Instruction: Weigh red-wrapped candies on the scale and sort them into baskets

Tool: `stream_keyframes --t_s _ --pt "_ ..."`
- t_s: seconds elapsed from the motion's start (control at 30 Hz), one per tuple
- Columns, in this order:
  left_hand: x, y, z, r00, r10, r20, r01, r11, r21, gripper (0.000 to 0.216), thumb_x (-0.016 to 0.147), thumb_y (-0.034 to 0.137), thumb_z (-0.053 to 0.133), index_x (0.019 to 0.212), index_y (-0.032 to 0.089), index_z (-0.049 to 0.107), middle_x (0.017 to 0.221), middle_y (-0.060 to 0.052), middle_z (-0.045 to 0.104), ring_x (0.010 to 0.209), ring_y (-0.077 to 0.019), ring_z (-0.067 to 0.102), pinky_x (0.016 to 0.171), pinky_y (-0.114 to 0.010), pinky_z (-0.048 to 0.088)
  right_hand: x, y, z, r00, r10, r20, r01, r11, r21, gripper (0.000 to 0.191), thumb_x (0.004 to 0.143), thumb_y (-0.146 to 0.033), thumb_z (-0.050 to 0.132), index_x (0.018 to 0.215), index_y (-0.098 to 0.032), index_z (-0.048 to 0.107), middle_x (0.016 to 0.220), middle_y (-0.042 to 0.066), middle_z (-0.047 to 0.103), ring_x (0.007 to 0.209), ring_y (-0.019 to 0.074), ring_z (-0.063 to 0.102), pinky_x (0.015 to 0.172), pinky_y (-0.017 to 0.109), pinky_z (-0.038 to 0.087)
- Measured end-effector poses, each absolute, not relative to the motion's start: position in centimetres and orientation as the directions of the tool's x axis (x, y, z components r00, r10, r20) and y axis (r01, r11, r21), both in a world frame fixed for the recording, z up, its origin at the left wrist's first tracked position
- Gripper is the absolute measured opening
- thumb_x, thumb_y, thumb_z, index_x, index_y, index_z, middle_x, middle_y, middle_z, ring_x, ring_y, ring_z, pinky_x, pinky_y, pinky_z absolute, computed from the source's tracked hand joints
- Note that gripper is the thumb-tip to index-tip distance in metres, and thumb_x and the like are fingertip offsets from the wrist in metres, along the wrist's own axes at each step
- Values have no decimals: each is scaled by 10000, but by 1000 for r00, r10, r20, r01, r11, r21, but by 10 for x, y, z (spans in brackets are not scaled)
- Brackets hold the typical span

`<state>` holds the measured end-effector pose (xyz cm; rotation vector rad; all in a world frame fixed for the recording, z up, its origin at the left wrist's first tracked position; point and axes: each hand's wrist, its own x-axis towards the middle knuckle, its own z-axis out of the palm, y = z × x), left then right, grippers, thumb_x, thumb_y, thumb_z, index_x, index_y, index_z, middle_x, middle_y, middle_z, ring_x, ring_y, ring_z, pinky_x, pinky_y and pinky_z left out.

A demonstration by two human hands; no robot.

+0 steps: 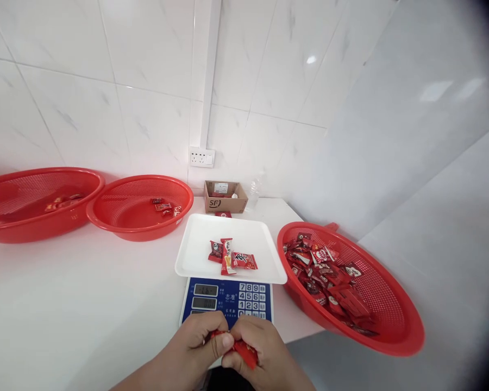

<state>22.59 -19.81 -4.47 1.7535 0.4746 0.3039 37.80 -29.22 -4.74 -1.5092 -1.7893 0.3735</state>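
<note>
Both hands meet at the bottom of the view, just in front of a blue electronic scale (226, 300). My left hand (198, 339) and my right hand (257, 347) are closed together on red candy packets (242, 350). On the scale lies a white tray (199, 239) holding three red packets (230, 258). A red mesh basket (391, 309) at the right, hanging over the table's edge, holds a heap of red packets (330, 282).
Two more red mesh baskets stand at the left, one (122, 212) with a few packets, the other (8, 217) likewise. A small cardboard box (225, 203) and a clear bottle (255, 191) sit by the tiled wall under a socket (201, 157).
</note>
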Motion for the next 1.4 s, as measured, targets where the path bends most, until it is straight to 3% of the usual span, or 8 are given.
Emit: stream_keyframes --t_s 0.27,0.5,0.77,0.9,1.13,1.4 --pt "231 -206 -52 852 520 58 93 -259 961 548 906 661 313 586 217 321 596 38 356 568 -131 317 533 -260 254 374 -292 -46 5 908 419 711 291 -640 590 908 -691 328 615 -198 469 574 -27 510 519 101 457 481 216 324" --pt "230 -205 -55 865 501 -14 91 -128 988 534 903 681 314 638 219 349 613 40 368 575 -130 330 541 -258 277 376 -290 -48 53 899 435 706 274 -653 518 974 -585 312 682 -206 510 612 -15 547 545 110 504 507 219 353" --pt "226 -202 -54 883 461 88 63 -301 952 551 828 743 403 673 215 361 673 32 382 609 -141 331 554 -260 268 376 -290 -50 60 908 415 679 268 -683 523 986 -563 298 651 -206 481 590 -24 520 524 103 474 484 218 318" --pt "228 -200 -53 883 463 73 106 -349 931 504 876 648 435 638 217 326 645 35 393 594 -137 335 545 -254 270 377 -289 -51 52 900 432 677 287 -678 507 993 -545 300 651 -205 456 590 -29 510 525 99 469 484 217 306" --pt "227 -203 -58 853 426 303 -62 -494 867 435 966 481 373 628 220 284 606 32 393 552 -134 379 511 -252 278 371 -291 -50 81 908 410 620 276 -734 512 989 -549 309 635 -205 444 582 -31 498 521 100 458 487 217 317" --pt "222 -200 -55 821 528 218 -13 -364 931 425 945 523 411 659 210 383 672 20 426 622 -144 395 589 -253 324 371 -294 -49 126 910 396 587 253 -769 441 968 -547 381 831 -208 627 694 11 614 594 129 555 548 229 403"
